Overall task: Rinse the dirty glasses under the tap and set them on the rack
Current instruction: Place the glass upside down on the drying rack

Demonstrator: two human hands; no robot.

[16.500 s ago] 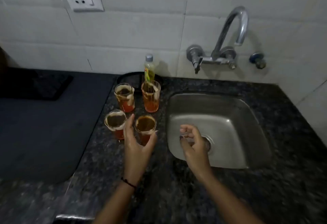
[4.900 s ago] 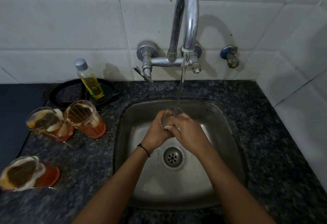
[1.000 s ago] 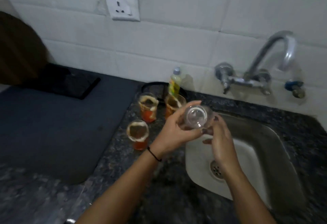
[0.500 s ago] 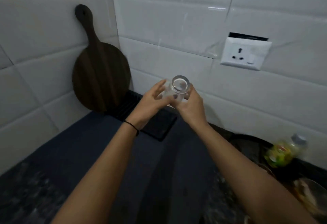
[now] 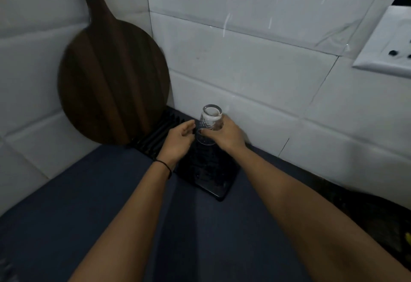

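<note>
I judge this the racking step; the right hand point(image 5: 224, 136) grips the clear textured glass point(image 5: 210, 119), upside down over the black ribbed drying rack point(image 5: 211, 177); the left hand point(image 5: 178, 140) sits loosely curled beside it, holding nothing; next I want it lowered squarely and released.

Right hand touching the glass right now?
Touching. Head view: the right hand has its fingers curled round the lower part of the upside-down glass.

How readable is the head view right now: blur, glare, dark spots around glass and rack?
Head view: dim overall; the glass in the right hand reads clearly; the black rack sinks into shadow; the wooden board edge is motion-smeared; streaky glare on the wall tiles.
</note>
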